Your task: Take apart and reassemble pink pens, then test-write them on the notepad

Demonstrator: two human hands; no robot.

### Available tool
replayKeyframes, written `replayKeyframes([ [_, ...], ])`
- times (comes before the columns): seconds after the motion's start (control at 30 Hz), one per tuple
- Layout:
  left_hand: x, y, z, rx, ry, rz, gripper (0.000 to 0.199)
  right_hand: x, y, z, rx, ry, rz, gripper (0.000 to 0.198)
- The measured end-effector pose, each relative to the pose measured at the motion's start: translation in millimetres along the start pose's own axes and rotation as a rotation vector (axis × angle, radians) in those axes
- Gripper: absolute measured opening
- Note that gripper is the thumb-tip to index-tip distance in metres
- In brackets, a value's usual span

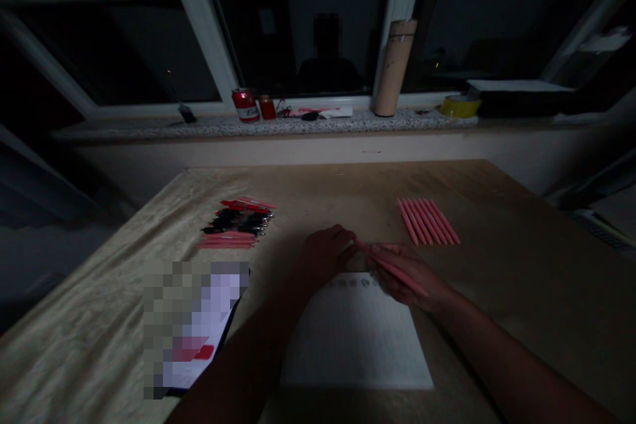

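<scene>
A pink pen (397, 270) slants between my two hands, over the top edge of a sheet of white paper (358, 338) with small marks along its top. My right hand (405, 275) is closed around its barrel. At the far end of the pen, the fingers of my left hand (328, 252) are pinched on its tip, partly hidden in shadow. Right of my hands lies a neat row of several pink pens (428, 221). On the left, a pile groups red pens (243, 206), black pens (238, 220) and pink pens (227, 240).
A lit phone (213, 318), partly blurred out, lies left of the paper on the cloth-covered table (124, 278). Along the windowsill stand a red can (246, 106), a small red jar (267, 107), a tall cardboard tube (396, 69) and a yellow tape roll (460, 106).
</scene>
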State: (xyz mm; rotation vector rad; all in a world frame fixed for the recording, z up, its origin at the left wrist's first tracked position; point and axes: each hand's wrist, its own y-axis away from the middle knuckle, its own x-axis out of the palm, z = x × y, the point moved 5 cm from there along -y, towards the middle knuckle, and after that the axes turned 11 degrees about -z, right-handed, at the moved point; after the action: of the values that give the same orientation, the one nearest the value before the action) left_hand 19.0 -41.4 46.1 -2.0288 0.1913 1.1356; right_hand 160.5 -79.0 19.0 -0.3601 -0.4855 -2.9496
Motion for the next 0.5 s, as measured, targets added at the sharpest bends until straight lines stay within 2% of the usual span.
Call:
replayKeyframes([
  [0.1,2,0,-1,0.028,-0.022,0.022,0.036,-5,-2,10,-0.094,-0.158,-0.120,0.029],
  [0.2,6,1,-2,0.020,-0.022,0.079,0.036,-9,-3,18,-0.210,-0.219,-0.198,0.025],
  [0.37,10,2,-5,0.005,-0.027,0.168,0.037,-19,-5,22,-0.330,-0.162,-0.274,0.029],
  [0.5,9,2,-7,-0.018,-0.010,0.198,0.038,-32,-7,23,-0.476,0.027,-0.398,0.027],
])
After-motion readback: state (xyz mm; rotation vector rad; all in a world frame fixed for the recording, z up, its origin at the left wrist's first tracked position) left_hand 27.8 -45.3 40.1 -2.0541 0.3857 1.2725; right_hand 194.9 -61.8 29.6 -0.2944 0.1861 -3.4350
